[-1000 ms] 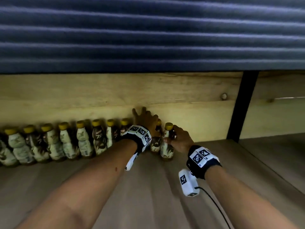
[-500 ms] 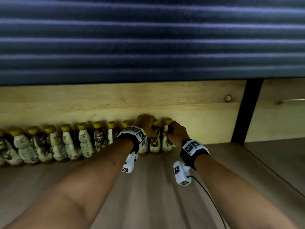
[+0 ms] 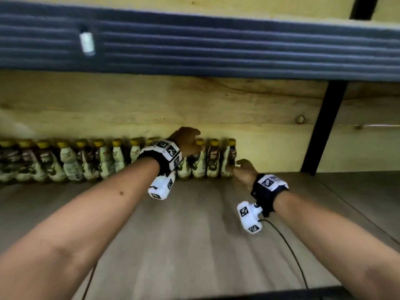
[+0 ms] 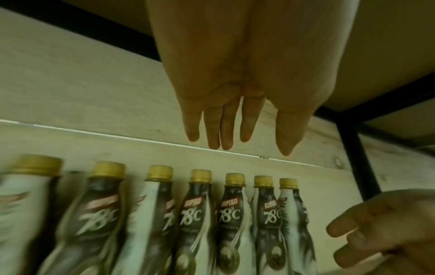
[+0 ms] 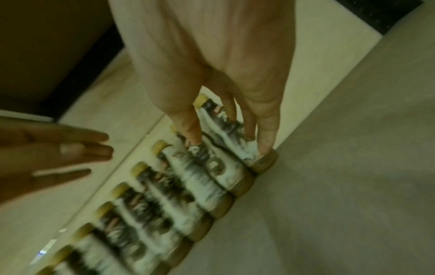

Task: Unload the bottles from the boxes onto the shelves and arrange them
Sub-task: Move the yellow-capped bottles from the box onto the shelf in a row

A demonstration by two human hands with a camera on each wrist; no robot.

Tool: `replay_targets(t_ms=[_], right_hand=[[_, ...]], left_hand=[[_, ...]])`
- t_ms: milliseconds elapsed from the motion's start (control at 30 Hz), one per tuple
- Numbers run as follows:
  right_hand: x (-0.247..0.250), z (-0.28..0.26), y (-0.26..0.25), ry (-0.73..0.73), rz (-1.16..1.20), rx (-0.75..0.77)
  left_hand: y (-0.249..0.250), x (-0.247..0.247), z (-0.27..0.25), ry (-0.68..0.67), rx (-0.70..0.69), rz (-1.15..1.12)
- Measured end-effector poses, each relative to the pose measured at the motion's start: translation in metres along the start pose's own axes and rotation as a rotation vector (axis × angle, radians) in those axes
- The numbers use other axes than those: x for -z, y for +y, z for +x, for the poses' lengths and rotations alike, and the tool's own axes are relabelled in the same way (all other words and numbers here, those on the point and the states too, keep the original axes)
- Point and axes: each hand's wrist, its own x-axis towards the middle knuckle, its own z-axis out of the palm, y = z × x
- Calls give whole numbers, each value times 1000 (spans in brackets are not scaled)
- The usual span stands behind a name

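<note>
L hand (image 4: 237,104) loose above "KOPIKO 78°C" bottles (image 4: 231,221); R hand (image 5: 219,78) fingertips touching end bottle (image 5: 226,132).

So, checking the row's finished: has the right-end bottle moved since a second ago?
Yes: the end bottle went back toward the wooden back board, into the row.
</note>
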Motion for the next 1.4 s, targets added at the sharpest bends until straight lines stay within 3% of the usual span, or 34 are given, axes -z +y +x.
replay_targets(t_ms=[167,300,467,533,667,733,833,1000,1133,1300,1400], right_hand=[[-39,-99,-23,-135,26,43],[-79,-206,-27,-362,-103,31],[-130,-303,15,-622,-109,-27],[-146,-324,48,-676,-121,-109],[-168,-345,131,-732,-190,-305],[-174,-351,173,-737,-208,-409],[-177,-363,232,-718,-174,-565],[-163,-394,314,-664,-51,-807],[-155,-433,388,-553,125,-1097],[-169,-480,486,-409,129,-1279],[-187,-500,532,-378,114,-1359]], left_hand=[[-39,-1,-107,-55,11,-58],[-65,-15,-197,-222,-31,-203],[-76,-54,-287,-566,1,-364],[-76,-62,-311,-514,-1,-341],[-76,-75,-340,-281,-34,-231],[-72,-98,-357,-298,-33,-209],[-62,-155,-388,-487,43,-213],[-46,-285,-453,-798,354,-379],[-39,-389,-535,-1025,584,-383],[-36,-489,-634,-1185,739,-479],[-36,-534,-674,-1206,830,-512]])
